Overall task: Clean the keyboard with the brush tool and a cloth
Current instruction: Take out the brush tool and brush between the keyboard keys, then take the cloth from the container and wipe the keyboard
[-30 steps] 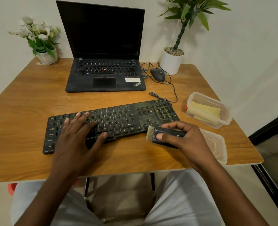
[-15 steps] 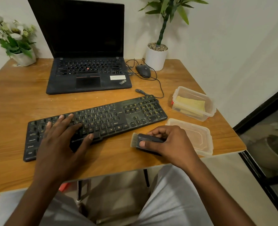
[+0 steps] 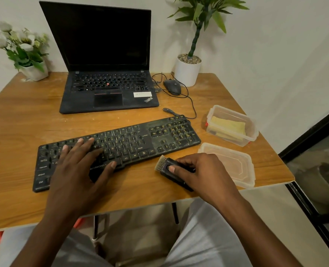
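A dusty black keyboard lies slanted across the middle of the wooden table. My left hand rests flat on its left half, fingers spread over the keys and thumb on the front edge. My right hand grips a black brush tool just in front of the keyboard's right end. The tool's pale bristles point left and up toward the keys, close to the table top. A folded yellow cloth lies inside a clear plastic box to the right of the keyboard.
An open black laptop stands behind the keyboard, with a wired mouse to its right. A clear box lid lies by my right hand near the table's right edge. A white potted plant and a flower pot stand at the back.
The brush tool in my right hand has drawn slightly away from the keyboard's front edge toward me. My left hand stays on the keys. The camera view has shifted.
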A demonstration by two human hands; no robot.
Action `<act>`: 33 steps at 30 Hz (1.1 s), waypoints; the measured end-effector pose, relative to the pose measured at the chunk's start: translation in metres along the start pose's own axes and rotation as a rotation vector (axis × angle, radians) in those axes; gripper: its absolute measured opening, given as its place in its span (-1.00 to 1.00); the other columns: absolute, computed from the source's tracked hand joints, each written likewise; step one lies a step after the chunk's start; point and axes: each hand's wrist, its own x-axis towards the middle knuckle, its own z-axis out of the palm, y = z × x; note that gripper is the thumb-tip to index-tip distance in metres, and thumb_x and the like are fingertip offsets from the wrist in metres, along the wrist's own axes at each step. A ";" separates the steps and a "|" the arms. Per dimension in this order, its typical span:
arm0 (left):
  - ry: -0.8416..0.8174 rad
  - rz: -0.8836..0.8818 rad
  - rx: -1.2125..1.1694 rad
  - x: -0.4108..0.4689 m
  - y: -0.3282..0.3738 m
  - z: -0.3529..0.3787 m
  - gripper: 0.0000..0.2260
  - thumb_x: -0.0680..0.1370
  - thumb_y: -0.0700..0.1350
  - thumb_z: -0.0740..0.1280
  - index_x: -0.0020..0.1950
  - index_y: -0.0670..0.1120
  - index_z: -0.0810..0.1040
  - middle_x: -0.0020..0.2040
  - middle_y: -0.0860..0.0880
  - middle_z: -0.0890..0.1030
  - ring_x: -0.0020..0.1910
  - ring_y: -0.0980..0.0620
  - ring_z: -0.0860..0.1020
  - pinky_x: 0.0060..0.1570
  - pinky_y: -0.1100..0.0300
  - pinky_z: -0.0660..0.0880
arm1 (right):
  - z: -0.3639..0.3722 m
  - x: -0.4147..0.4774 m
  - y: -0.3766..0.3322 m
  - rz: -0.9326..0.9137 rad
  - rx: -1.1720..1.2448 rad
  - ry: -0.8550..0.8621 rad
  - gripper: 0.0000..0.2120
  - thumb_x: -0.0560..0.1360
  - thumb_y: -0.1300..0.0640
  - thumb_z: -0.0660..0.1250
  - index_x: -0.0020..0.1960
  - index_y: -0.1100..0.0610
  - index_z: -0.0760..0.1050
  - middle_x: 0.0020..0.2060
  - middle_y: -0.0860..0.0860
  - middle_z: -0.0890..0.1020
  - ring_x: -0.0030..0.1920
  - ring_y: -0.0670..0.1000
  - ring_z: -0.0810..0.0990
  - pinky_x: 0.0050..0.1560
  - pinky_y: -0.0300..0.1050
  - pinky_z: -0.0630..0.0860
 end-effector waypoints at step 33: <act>-0.110 0.304 -0.248 0.067 0.168 0.035 -0.35 0.58 0.40 0.11 0.52 0.05 0.49 0.60 0.04 0.41 0.52 0.25 0.13 0.51 0.07 0.09 | -0.125 0.102 0.097 -0.039 -0.482 0.105 -0.65 0.62 0.10 0.40 0.39 0.00 0.65 0.26 0.06 0.72 0.14 0.09 0.70 0.21 0.05 0.65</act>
